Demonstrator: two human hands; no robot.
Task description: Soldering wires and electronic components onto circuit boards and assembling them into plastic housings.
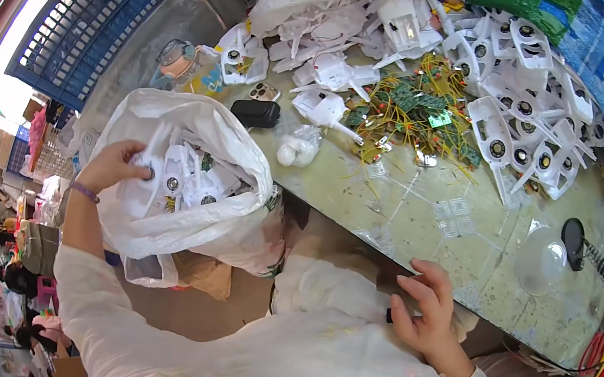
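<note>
My left hand (113, 171) reaches into an open white woven sack (232, 221) at the left. Its thumb and fingers pinch a white plastic drone shell (151, 178) at the sack's left side. More white shells with round dark-and-metal motor parts (187, 184) lie beside it in the sack. Over my lap, near the table's front edge, my right hand (429, 314) is raised with fingers apart and slightly bent, and nothing shows in its grasp. A small dark bit shows by its thumb, too small to name.
On the green table (425, 217) lie a heap of circuit boards with yellow wires (419, 108), piled white drone shells (527, 106), a black case (255, 112) and a clear bag of white balls (298, 146). A black round-headed tool (573, 240) with a blue cable lies at the right.
</note>
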